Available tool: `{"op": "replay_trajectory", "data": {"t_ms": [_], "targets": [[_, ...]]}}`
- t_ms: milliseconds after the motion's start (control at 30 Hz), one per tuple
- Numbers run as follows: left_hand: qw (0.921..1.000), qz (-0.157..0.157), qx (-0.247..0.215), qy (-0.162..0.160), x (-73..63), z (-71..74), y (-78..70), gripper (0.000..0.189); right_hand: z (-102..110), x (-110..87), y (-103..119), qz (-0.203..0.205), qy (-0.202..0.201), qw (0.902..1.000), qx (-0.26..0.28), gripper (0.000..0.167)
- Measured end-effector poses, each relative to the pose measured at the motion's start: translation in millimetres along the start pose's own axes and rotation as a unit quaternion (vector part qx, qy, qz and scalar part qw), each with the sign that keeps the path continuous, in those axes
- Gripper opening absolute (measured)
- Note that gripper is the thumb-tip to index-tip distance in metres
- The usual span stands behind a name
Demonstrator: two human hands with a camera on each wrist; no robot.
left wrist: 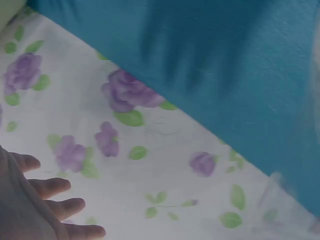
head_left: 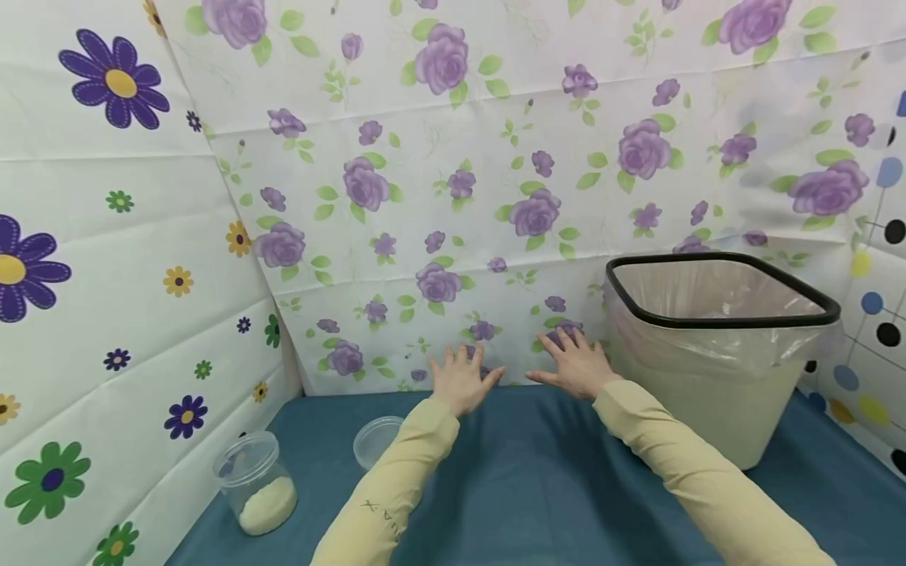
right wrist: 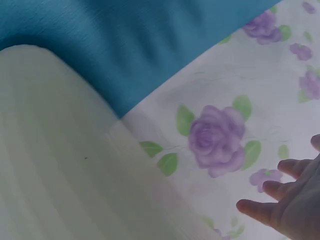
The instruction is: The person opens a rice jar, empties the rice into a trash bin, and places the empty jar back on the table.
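Both hands are stretched out over the far part of the blue table, fingers spread and holding nothing. The left hand (head_left: 460, 383) is in front of the flowered backdrop, beyond a round clear lid (head_left: 375, 442) that its sleeve partly covers. My right hand (head_left: 576, 368) hovers just left of a pale bin (head_left: 708, 393) with a black rim and a clear plastic liner. In the left wrist view the left fingers (left wrist: 67, 207) look straight and apart. The right wrist view shows the right fingers (right wrist: 260, 210) spread beside the bin's wall. Shadows of the hands fall on the tabletop.
A clear plastic jar (head_left: 256, 483), open at the top with a pale cream mass inside, stands tilted-looking at the left of the blue tabletop (head_left: 517, 487). Floral cloth walls (head_left: 495, 157) enclose the back and both sides.
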State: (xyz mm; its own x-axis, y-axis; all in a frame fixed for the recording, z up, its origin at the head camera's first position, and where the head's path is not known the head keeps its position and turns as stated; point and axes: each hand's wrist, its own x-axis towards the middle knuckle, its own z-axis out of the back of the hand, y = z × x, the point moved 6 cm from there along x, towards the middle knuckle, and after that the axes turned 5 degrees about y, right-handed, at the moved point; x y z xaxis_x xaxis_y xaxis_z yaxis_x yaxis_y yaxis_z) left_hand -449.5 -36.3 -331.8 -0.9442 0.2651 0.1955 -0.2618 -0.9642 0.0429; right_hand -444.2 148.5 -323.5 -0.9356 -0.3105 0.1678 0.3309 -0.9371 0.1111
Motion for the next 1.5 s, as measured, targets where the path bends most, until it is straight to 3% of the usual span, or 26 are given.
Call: {"op": "replay_trajectory", "data": {"t_ms": [200, 400, 567, 767, 967, 1167, 1333, 1500], "targets": [[0.9998, -0.021, -0.007, 0.004, -7.9, 9.3, -4.9, 0.075, 3.9, -6.1, 7.2, 0.022, -0.012, 0.9997, -0.006, 0.081], [0.9988, -0.041, -0.026, 0.003, -21.7, 22.6, -5.7, 0.073, 16.8, -14.9, 21.5, 0.073, -0.078, 0.994, -0.026, 0.076], [0.9974, -0.063, -0.028, -0.019, -30.5, 34.5, -3.4, 0.073, 28.5, -20.1, 30.7, 0.104, -0.131, 0.9845, -0.052, 0.068], [0.9944, -0.08, -0.049, -0.05, -38.4, 45.5, 1.3, 0.071, 40.3, -26.1, 39.7, 0.132, -0.167, 0.9756, -0.055, 0.064], [0.9851, -0.103, -0.099, -0.096, -59.3, 58.7, 7.3, 0.069, 59.2, -43.1, 47.2, 0.188, -0.235, 0.9524, -0.047, 0.061], [0.9741, -0.131, -0.105, -0.152, -80.5, 69.7, 16.5, 0.066, 81.0, -58.9, 46.6, 0.224, -0.291, 0.9288, -0.046, 0.058], [0.9714, -0.137, -0.094, -0.169, -90.5, 70.0, 26.8, 0.061, 94.1, -67.6, 41.9, 0.243, -0.321, 0.9142, -0.046, 0.055], [0.9715, -0.137, -0.091, -0.171, -95.6, 67.7, 35.6, 0.065, 101.4, -72.8, 36.2, 0.251, -0.338, 0.906, -0.044, 0.053]]}}
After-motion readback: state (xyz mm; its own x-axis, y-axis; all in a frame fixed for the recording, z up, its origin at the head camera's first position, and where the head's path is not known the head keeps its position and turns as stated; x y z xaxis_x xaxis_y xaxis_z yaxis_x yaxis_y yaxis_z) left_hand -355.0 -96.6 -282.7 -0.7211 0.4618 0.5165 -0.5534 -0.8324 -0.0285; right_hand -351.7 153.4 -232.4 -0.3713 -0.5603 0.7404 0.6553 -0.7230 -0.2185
